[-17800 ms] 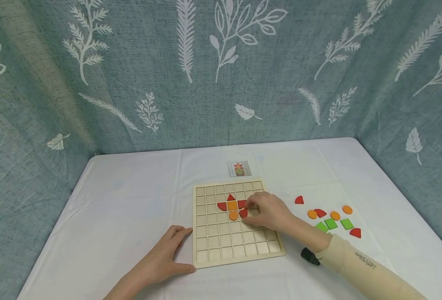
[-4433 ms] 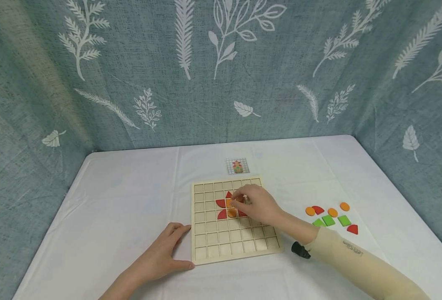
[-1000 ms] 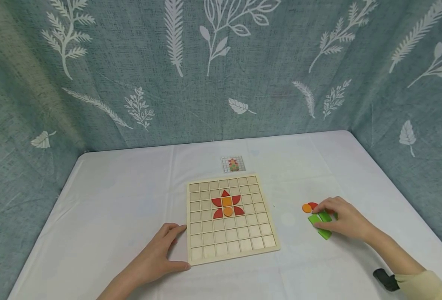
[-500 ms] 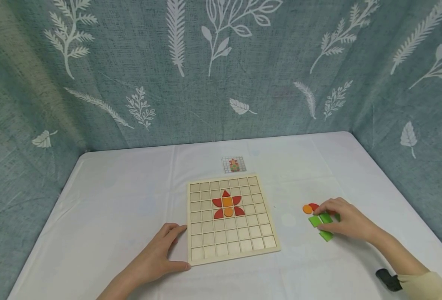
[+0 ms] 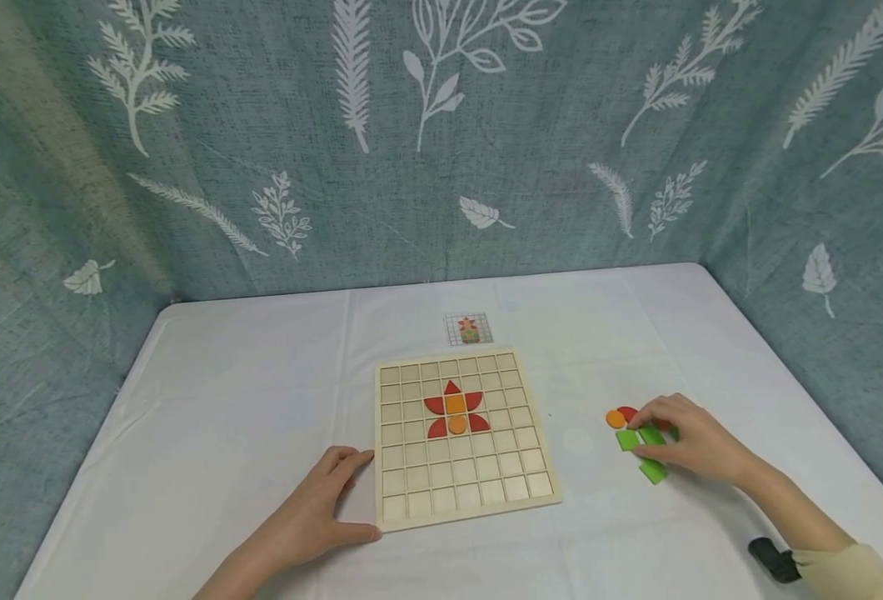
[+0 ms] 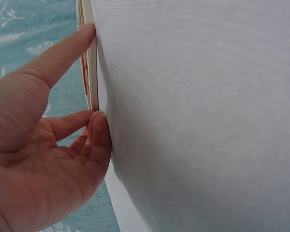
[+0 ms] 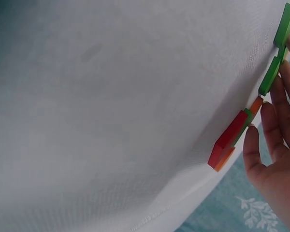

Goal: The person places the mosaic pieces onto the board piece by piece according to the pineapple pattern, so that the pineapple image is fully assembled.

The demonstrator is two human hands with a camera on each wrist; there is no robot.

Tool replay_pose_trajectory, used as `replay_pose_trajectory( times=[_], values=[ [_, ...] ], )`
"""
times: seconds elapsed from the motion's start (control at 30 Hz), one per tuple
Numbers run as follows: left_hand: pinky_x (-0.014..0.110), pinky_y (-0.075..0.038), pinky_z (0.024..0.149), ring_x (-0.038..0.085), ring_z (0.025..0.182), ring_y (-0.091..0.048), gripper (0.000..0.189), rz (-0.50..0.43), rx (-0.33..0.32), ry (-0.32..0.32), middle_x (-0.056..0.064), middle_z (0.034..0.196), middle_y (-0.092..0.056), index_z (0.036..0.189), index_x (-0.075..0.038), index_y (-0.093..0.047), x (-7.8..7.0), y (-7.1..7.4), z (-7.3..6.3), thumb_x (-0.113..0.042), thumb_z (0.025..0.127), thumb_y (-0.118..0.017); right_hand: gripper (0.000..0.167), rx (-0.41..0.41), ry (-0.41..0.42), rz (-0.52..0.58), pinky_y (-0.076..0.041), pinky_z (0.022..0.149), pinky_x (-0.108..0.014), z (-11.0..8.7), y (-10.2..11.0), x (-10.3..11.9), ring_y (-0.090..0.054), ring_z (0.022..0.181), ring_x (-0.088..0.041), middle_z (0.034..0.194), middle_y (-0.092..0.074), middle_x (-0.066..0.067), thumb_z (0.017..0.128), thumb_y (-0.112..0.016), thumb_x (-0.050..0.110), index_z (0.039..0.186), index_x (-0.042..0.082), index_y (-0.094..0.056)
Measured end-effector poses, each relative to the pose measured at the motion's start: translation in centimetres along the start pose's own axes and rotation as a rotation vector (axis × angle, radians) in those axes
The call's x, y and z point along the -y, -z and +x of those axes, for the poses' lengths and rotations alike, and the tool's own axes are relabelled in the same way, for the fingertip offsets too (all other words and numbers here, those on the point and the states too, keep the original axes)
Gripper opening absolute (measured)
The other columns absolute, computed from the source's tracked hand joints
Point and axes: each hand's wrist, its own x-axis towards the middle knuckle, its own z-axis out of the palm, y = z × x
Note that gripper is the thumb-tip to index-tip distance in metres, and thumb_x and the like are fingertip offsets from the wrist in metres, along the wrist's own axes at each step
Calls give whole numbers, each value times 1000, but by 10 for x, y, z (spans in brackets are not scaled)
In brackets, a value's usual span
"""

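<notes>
Pale wood grid board (image 5: 479, 472) on a fine-woven white cloth (image 5: 261, 400)
Left hand (image 5: 316, 506) is spread wide, gripping nothing, just touching the board's left edge. Board's squarish, slightly skewed, mid-table: red triangle (image 5: 452, 388) points far, red quarter-circles (image 5: 434, 406) flank an orange square (image 5: 454, 404) and disc (image 5: 457, 424) lined up far to near. Further right, the right hand (image 5: 687, 437) has part-curled fingers at flat green squares (image 5: 627, 440); can't tell if it's pinching one.

Wrist views close, seemingly tilted
</notes>
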Motion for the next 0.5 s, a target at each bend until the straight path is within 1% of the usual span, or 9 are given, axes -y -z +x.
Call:
replay_pose_trajectory(
  times=[0.07, 0.2, 0.33, 0.43, 0.5],
  values=[
    [34, -46, 87, 15, 102, -47, 93, 2, -4, -3, 2, 128, -43, 142, -4, -46, 0, 0, 1, -40, 67, -88, 28, 3, -9, -4, -46, 77, -29, 0, 0, 0, -48, 93, -9, 102, -63, 12, 78, -83, 28, 102, 22, -70],
    [34, -46, 87, 15, 101, -47, 93, 8, -13, 18, 2, 128, -43, 142, -5, -47, -1, -1, 1, -38, 66, -90, 30, 14, -5, -9, -46, 79, -31, 2, 3, 0, -50, 95, -11, 103, -64, 11, 78, -82, 31, 104, 21, -70],
    [33, -46, 86, 14, 101, -47, 93, 10, -16, 12, 1, 127, -43, 142, -6, -47, 0, -2, 2, -38, 66, -89, 32, 7, -7, -29, -46, 79, -35, 2, 10, -2, -51, 95, -14, 104, -65, 8, 77, -83, 29, 105, 20, -70],
    [32, -46, 86, 14, 102, -47, 93, 7, -14, 5, 1, 127, -43, 142, -6, -47, 0, -2, 3, -39, 66, -89, 34, -5, -36, -43, -47, 79, -38, -2, 18, -6, -52, 95, -17, 104, -65, 7, 76, -85, 26, 106, 19, -70],
    [32, -46, 87, 15, 102, -47, 94, 4, -8, 14, 2, 129, -43, 142, -5, -47, 0, -3, 5, -39, 66, -89, 35, -10, -57, -39, -46, 78, -40, -5, 25, -9, -51, 94, -19, 102, -64, 6, 76, -85, 24, 107, 18, -70]
  ],
)
